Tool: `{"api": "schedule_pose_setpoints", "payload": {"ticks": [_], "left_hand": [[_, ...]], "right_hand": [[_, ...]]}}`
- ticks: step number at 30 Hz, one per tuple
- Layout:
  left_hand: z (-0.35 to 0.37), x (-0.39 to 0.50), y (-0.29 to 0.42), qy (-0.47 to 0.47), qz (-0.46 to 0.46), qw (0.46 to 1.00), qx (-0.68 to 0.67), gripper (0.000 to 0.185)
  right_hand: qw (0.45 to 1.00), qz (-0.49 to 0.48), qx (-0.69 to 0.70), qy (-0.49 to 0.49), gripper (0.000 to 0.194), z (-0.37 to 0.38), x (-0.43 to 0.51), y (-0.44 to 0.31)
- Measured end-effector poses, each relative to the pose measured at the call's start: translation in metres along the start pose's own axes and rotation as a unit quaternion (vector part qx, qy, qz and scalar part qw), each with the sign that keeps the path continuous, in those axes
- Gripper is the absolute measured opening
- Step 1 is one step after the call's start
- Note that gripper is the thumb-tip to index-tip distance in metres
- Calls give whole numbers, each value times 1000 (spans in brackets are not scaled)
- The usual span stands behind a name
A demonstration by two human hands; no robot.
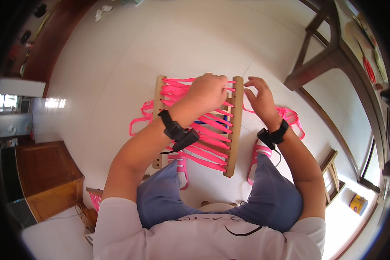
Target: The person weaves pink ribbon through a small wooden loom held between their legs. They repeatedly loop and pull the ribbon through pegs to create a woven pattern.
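In front of my knees stands a wooden frame, its right rail (235, 130) and left rail (159, 89) pierced with rows of holes. Pink ribbon (211, 133) is laced in slanting strands between the rails. My left hand (209, 92) is over the upper strands, close to the inner side of the right rail; its fingers are curled and what they hold is hidden. Just outside that rail is my right hand (261, 99), thumb and forefinger apart near the upper holes. A loose length of ribbon (291, 117) trails on the floor beyond my right wrist. More ribbon (141, 120) loops at the left.
Pink slippers (183, 174) are on my feet either side of the frame. A brown wooden cabinet (48, 162) stands at left, dark wooden furniture (331, 55) at upper right. Another wooden frame (331, 175) and a yellow can (358, 204) are at lower right.
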State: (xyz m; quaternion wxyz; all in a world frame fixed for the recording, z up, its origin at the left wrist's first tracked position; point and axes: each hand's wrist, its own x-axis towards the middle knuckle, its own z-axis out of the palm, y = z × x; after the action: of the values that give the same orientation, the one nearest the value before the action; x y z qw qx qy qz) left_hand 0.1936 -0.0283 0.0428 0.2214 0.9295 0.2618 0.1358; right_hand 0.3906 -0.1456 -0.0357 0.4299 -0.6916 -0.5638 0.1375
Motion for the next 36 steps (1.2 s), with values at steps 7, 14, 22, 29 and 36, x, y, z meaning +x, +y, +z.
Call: {"api": "schedule_pose_setpoints", "payload": {"ticks": [7, 14, 22, 29, 36], "left_hand": [[7, -4, -2, -19, -13, 1000, -9, 9], [16, 1, -4, -13, -7, 1000, -6, 12], [21, 12, 1, -59, -32, 997, 35, 12], [28, 19, 2, -67, -15, 996, 56, 12], [30, 17, 5, -52, -20, 996, 65, 15]], "right_hand": [[958, 196, 189, -87, 15, 8, -5, 3], [954, 220, 176, -106, 24, 6, -2, 0], [889, 278, 330, -156, 27, 5, -4, -1], [845, 310, 410, -151, 26, 13, -5, 5], [811, 326, 465, -140, 26, 13, -9, 6]]}}
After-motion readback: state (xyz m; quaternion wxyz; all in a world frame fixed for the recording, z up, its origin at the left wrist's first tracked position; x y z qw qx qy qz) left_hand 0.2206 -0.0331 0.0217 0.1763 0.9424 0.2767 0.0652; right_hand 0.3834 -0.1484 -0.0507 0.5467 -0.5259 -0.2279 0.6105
